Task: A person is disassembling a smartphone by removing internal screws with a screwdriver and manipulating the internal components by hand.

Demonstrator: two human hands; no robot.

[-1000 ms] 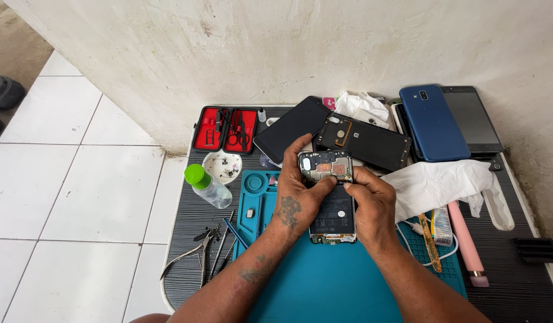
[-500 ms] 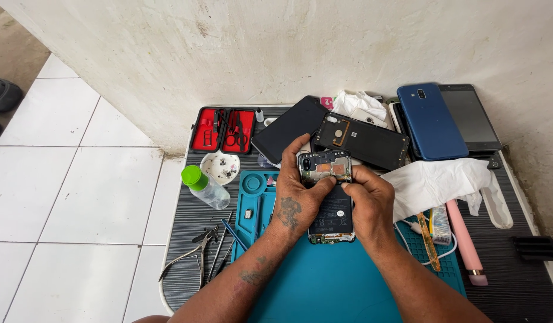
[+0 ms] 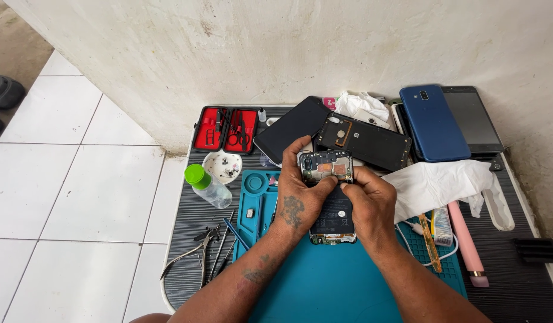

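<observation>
- Head view: left hand (image 3: 295,200) and right hand (image 3: 367,200) stay clamped on the opened phone (image 3: 329,197) above the blue mat (image 3: 324,287).
- Right thumb has edged onto its upper board; the work continues.

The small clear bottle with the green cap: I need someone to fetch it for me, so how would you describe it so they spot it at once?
Start at the blue work mat on the dark ribbed table. Just off its upper left corner, below the open red tool case and beside a small white dish, lies the bottle, tipped on its side. It is the only clear container there, and its bright green cap sets it apart.
</observation>
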